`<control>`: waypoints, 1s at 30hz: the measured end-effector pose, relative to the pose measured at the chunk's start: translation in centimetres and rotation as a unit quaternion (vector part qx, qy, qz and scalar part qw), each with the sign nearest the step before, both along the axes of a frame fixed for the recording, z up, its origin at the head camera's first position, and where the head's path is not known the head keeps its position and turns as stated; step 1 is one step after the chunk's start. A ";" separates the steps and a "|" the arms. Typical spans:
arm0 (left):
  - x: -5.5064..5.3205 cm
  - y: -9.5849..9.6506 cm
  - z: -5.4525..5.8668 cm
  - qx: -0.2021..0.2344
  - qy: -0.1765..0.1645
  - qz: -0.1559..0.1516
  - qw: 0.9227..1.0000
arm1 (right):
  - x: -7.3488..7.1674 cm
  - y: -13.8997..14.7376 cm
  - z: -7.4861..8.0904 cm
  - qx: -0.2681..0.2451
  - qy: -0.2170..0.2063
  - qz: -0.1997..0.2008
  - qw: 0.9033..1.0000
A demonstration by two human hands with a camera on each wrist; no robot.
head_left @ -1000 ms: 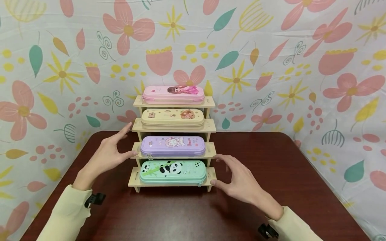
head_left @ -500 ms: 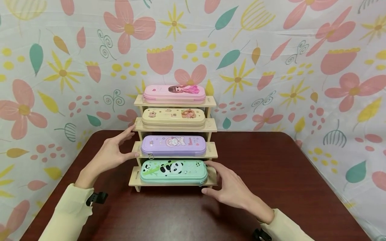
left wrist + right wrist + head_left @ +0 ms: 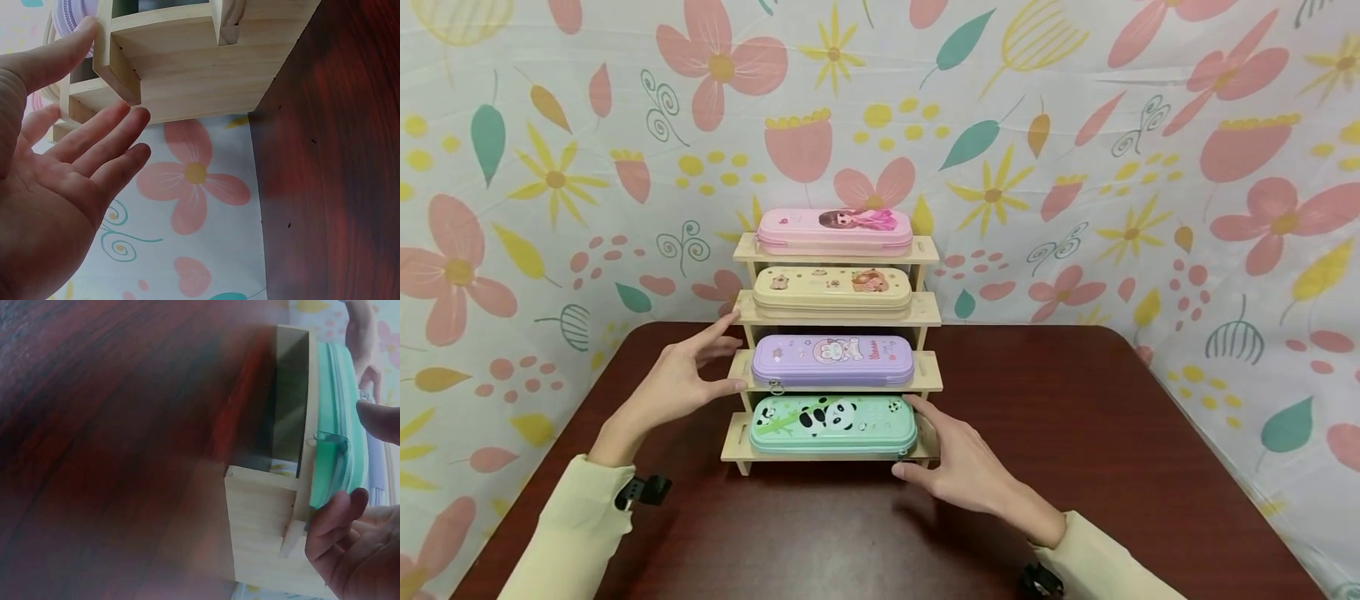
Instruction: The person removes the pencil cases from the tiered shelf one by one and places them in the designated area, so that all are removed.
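Observation:
A pale wooden stepped rack (image 3: pixel 737 427) stands on the table with a pencil case on each tier. The lowest holds a mint-green panda pencil case (image 3: pixel 850 423), with a lilac pencil case (image 3: pixel 808 360) above it. My right hand (image 3: pixel 966 462) is at the right end of the green case. Its fingers reach that end and its thumb is spread in front of the zipped side (image 3: pixel 344 412). My left hand (image 3: pixel 673 383) rests against the rack's left side, fingers extended, thumb at the lilac case's tier and index finger at the tier above. In the left wrist view its remaining fingers (image 3: pixel 128 134) lie beside the rack.
A cream pencil case (image 3: pixel 831 293) and a pink pencil case (image 3: pixel 805 232) lie on the upper tiers. The dark red-brown table (image 3: pixel 1060 417) extends to both sides and in front. A flower-patterned cloth (image 3: pixel 1045 108) hangs close behind the rack.
My right hand has moved left, from beside the rack's right edge to the right end of the green case. My left index finger has come in against the rack.

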State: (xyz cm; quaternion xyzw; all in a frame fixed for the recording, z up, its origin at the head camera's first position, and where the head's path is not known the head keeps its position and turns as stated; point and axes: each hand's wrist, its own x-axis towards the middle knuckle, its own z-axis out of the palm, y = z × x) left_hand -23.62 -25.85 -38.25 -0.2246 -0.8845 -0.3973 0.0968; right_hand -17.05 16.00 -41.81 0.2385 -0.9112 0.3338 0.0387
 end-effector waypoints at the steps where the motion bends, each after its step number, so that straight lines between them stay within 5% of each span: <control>1: 0.0 0.0 0.0 0.001 -0.001 0.000 1.000 | 0.0 0.0 0.0 -0.002 -0.002 -0.001 1.000; 16: -0.2 -0.6 -0.1 0.035 -0.028 -0.015 0.999 | -0.6 0.0 0.3 -0.025 -0.006 0.018 1.000; 24: -0.9 -1.5 -1.1 0.086 -0.041 -0.061 0.994 | -1.4 -0.4 0.1 -0.039 -0.030 0.017 0.999; 30: -1.2 -2.0 -1.5 0.118 -0.056 -0.090 0.987 | -1.7 -0.8 -0.3 -0.050 -0.006 0.007 0.999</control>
